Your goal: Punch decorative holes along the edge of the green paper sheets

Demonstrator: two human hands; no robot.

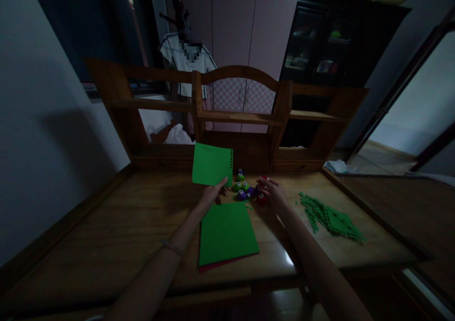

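Note:
My left hand (215, 192) pinches the lower right corner of a green paper sheet (212, 164), raised above the desk. A row of small dark holes runs down the sheet's right edge. My right hand (273, 191) is closed on a small red paper punch (265, 179), mostly hidden by the fingers. Several small rounded punches in green (241, 177), purple (241, 195) and red (261, 199), with white eye-like spots, sit between my hands. Nearer to me lies a stack of green paper (228, 233), with a red layer showing underneath. Tiny green bits lie beside it.
A heap of punched green paper and strips (330, 217) lies on the right of the wooden desk (156, 226). A wooden shelf unit (241, 118) stands along the back edge. White tissue-like material (336, 166) is at the back right corner.

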